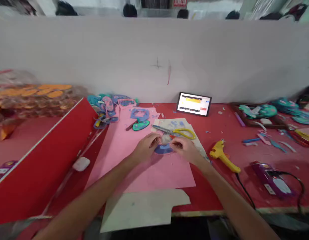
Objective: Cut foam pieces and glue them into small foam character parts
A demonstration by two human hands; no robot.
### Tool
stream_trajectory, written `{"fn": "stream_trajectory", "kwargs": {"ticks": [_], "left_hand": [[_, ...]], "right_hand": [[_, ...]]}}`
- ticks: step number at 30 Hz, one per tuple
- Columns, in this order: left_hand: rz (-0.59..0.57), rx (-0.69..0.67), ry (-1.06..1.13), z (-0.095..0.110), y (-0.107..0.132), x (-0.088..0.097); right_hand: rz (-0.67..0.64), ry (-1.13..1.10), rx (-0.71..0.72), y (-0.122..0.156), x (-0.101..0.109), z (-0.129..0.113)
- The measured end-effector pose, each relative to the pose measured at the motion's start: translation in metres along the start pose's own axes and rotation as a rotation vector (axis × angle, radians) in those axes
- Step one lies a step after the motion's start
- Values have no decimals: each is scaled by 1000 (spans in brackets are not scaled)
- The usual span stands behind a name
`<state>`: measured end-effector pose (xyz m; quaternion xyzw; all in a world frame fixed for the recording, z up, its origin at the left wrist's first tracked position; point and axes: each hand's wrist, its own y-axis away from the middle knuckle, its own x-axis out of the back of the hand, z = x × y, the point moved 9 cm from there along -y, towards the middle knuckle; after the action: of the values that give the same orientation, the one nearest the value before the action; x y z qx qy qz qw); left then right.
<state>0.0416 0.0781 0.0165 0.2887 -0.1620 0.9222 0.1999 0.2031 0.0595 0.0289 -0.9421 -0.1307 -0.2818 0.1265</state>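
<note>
My left hand (147, 145) and my right hand (185, 149) meet over pink paper, fingers closed in a pinch. Between the fingertips is a small whitish, fluffy-looking tuft (166, 138), gripped from both sides; blur hides its exact kind. Just under it lies a blue curved piece (164, 149) with a paler middle, partly covered by the fingers. Right behind the hands rest scissors (181, 132) with yellow handles, blades toward the left. A green oval piece with purple patches (140, 125) lies beyond my left hand, beside a dark stick (131, 125).
Pink paper (114, 166) covers the red table's middle. A yellow glue gun (223, 156) and a purple device (271, 180), both with cords, lie at right. A lit tablet (194, 104) leans on the wall. A slanted red panel (49, 156) stands at left; a brown tray (277, 124) sits far right.
</note>
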Motion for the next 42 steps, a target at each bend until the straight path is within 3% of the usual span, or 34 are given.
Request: {"fn": "stream_trajectory", "kwargs": {"ticks": [9, 23, 42], "left_hand": [[-30, -20, -76, 8, 1, 3], [-19, -78, -123, 0, 3, 6], [-16, -35, -67, -3, 3, 6]], "right_hand": [[15, 99, -101, 7, -9, 4], [-7, 77, -92, 3, -20, -5], [-42, 214, -97, 5, -24, -7]]}}
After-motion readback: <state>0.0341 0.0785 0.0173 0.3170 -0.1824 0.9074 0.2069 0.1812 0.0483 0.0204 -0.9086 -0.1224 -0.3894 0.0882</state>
